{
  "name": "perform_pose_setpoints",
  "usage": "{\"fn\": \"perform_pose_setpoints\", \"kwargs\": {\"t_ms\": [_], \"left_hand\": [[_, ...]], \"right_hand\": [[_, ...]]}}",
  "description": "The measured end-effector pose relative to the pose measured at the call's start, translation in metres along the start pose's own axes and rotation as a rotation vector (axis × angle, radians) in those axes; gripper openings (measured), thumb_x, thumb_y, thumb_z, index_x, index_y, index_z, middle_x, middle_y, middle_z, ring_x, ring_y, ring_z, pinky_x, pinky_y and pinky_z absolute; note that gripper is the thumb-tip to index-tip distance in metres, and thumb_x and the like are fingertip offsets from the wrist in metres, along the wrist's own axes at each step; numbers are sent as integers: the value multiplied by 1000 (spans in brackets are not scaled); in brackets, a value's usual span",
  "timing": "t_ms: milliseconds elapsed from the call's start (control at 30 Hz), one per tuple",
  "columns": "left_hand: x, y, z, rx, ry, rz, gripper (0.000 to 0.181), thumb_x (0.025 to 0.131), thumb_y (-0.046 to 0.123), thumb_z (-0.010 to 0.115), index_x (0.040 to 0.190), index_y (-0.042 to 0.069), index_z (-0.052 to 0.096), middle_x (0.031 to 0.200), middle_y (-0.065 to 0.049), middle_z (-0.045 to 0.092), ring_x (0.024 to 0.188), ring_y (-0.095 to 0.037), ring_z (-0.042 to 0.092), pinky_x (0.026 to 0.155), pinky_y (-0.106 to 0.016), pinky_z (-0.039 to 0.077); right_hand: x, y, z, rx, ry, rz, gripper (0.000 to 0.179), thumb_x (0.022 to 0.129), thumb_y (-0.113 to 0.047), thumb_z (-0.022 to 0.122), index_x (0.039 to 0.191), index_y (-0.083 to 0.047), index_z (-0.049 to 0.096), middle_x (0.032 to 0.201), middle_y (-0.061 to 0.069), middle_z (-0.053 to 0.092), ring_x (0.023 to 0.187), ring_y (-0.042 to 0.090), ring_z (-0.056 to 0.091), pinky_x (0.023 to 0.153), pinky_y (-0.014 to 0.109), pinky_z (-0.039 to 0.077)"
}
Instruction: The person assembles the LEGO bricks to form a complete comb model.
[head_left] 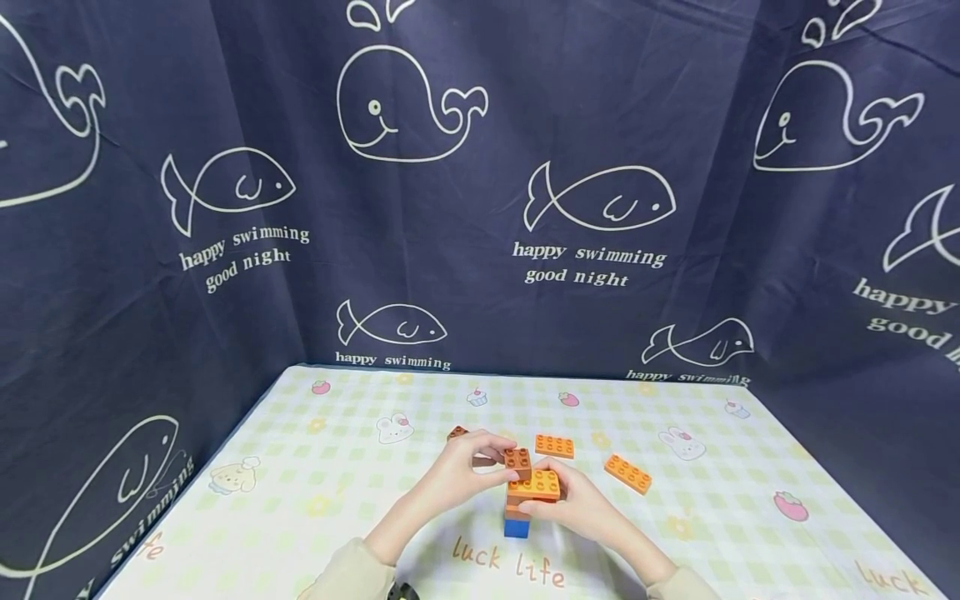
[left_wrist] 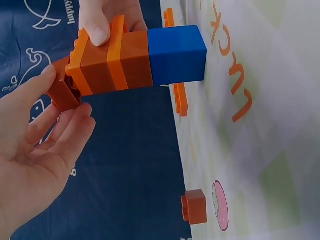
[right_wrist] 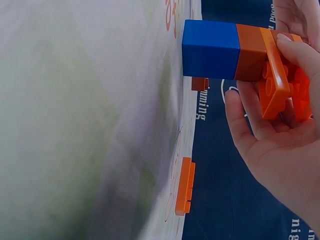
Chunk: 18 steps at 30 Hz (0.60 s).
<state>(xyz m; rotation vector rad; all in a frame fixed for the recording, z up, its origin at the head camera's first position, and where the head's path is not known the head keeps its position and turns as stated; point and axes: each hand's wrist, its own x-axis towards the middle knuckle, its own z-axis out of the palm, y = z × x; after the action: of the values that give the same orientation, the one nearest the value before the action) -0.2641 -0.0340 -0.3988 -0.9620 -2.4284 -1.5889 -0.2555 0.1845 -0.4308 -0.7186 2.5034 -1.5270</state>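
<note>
1. Left hand [head_left: 467,468] angles inward, thumb and fingers pinching a tilted brown brick [head_left: 517,462] right at the brick tower's [left_wrist: 135,60] top.
2. Right hand [head_left: 576,503] kinda mirrors it, gripping the tower's upper part; tower's upright between them.
3. Loose orange plates [head_left: 628,473] lie beyond the right hand.

The left hand [head_left: 467,468] holds a brick [head_left: 518,461] at the top left of the stack [left_wrist: 136,58], which stands on the table [head_left: 727,517]; the right hand [head_left: 574,502] grips its right side. Behind the left grip (partly hidden) lies a spare brick [left_wrist: 196,207]; behind the right, a plate [head_left: 554,447], with a second plate [head_left: 627,473] rightward.
</note>
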Motion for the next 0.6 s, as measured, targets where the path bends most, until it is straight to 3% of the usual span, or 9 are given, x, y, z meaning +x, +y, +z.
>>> {"fn": "perform_pose_setpoints", "kwargs": {"t_ms": [133, 300, 600], "left_hand": [[-1, 1, 0, 21, -18, 7, 36, 82, 23, 73, 112, 6, 65, 109, -4, 66, 91, -16, 63, 85, -23, 54], [-1, 1, 0, 30, -35, 25, 37, 82, 25, 73, 112, 6, 65, 107, -5, 66, 91, -11, 62, 86, -27, 55], [-1, 1, 0, 36, -51, 30, 34, 82, 24, 72, 111, 8, 66, 106, -4, 66, 91, -13, 62, 86, -27, 54]], "right_hand": [[0, 0, -1, 2, -1, -6, 41, 83, -28, 72, 115, -8, 54, 103, 6, 66, 86, 8, 63, 76, 20, 52], [0, 0, -1, 1, -4, 3, 41, 83, -29, 72, 114, -8, 54, 103, 7, 66, 86, 9, 64, 76, 20, 52], [0, 0, -1, 5, -4, -8, 40, 83, -28, 71, 112, -7, 54, 105, 9, 65, 84, 8, 64, 73, 21, 53]]}}
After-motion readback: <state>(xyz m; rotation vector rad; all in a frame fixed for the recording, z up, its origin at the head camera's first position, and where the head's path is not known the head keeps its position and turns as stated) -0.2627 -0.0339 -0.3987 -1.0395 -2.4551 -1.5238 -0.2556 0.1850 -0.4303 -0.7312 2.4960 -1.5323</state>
